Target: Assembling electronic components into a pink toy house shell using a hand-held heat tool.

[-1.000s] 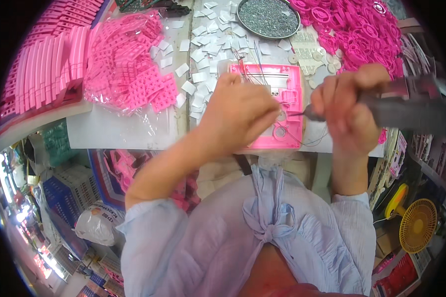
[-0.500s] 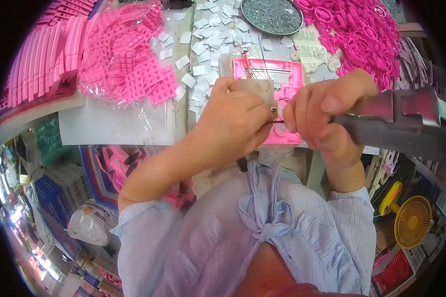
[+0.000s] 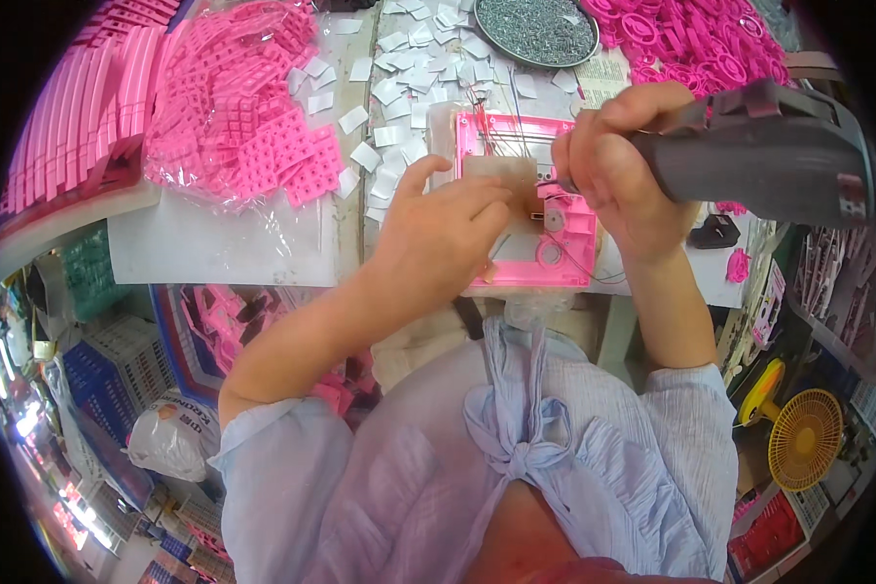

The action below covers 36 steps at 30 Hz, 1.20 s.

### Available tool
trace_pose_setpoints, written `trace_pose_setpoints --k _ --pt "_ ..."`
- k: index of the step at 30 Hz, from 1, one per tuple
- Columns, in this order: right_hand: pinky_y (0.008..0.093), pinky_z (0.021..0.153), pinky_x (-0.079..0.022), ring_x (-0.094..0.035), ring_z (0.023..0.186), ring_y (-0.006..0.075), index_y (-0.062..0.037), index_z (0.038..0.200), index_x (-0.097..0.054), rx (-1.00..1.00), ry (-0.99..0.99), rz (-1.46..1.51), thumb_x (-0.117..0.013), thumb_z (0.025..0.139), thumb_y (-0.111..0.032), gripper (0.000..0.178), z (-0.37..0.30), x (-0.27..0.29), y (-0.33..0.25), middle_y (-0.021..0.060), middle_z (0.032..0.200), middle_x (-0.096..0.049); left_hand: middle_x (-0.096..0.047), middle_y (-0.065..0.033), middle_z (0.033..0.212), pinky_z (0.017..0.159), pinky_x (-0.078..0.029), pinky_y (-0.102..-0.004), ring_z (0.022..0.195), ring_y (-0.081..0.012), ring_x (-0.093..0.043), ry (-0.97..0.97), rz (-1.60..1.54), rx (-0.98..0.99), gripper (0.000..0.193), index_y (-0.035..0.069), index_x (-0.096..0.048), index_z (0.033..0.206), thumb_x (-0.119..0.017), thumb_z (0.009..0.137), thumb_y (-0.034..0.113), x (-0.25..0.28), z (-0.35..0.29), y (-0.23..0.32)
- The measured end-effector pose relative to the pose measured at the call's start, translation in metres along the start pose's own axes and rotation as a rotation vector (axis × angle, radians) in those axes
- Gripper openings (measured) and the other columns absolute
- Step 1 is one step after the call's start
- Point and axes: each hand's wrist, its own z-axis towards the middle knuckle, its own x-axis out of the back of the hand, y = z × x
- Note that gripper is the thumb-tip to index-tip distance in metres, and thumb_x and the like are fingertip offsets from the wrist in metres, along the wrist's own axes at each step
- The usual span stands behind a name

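A pink plastic casing (image 3: pixel 582 255) lies on the work table in front of me, with a brownish board (image 3: pixel 504 173) and thin wires in it. My left hand (image 3: pixel 438 234) rests over the casing's left side and the board, its fingers loosely bent and apart. Nothing shows in its grip. My right hand (image 3: pixel 618 165) is wrapped around a dark grey power screwdriver (image 3: pixel 749 161), held above the casing's right edge. The tool's black bit (image 3: pixel 553 183) reaches out past my fingers toward the board. Its exact tip is hard to make out.
A round tray (image 3: pixel 477 27) of small screws stands at the back. White paper squares (image 3: pixel 389 92) lie scattered beside it. Pink button pads (image 3: pixel 234 107) in clear plastic sit left, magenta rings (image 3: pixel 691 44) back right. A black part (image 3: pixel 714 232) lies right; a yellow fan (image 3: pixel 806 438) stands below.
My right hand and the screwdriver have moved up and away from my left hand. My left hand has drawn back to the left with its fingers loosened, uncovering more of the casing.
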Motion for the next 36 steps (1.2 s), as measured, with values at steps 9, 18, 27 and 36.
trace_pose_setpoints --k 9,18,27,36 --pt "0.0361 0.062 -0.051 -0.052 0.059 0.0151 -0.0038 0.105 -0.048 -0.022 -0.087 -0.101 -0.062 0.092 0.001 0.019 -0.001 -0.01 0.018 0.0072 0.071 -0.054 -0.073 -0.0008 0.113 0.09 -0.036 -0.0411 0.105 -0.0145 -0.068 0.002 -0.08 0.119 0.011 0.012 -0.064 0.092 -0.07 0.083 0.01 -0.009 -0.006 0.0" --pt "0.0306 0.056 -0.046 -0.05 0.058 0.0133 -0.0051 0.114 -0.05 -0.025 -0.107 -0.125 -0.063 0.095 -0.007 0.023 0.007 -0.011 0.012 0.004 0.067 -0.053 -0.074 0.0006 0.104 0.1 -0.031 -0.0475 0.1 -0.0135 -0.069 0.236 -0.114 0.144 0.011 0.013 -0.069 0.095 -0.072 0.085 0.011 -0.025 -0.009 0.001" --pt "0.0297 0.053 -0.043 -0.043 0.051 0.0106 -0.0104 0.115 -0.047 0.059 -0.17 0.166 -0.068 0.097 -0.025 0.032 0.003 -0.029 -0.012 -0.0027 0.057 -0.045 -0.074 0.002 0.095 0.107 -0.027 -0.0495 0.093 -0.0154 -0.071 0.391 -0.269 0.146 0.015 0.013 -0.068 0.089 -0.078 0.079 0.011 -0.029 -0.011 0.001" --pt "0.0307 0.066 -0.053 -0.06 0.071 0.0137 0.0014 0.11 -0.049 -0.031 -0.097 0.339 -0.07 0.087 -0.002 0.031 -0.012 -0.028 0.001 0.0096 0.083 -0.06 -0.074 0.0042 0.099 0.113 -0.022 -0.0583 0.108 -0.0158 -0.067 0.209 -0.014 -0.014 0.009 0.014 -0.07 0.087 -0.075 0.079 0.015 0.002 -0.032 -0.008"
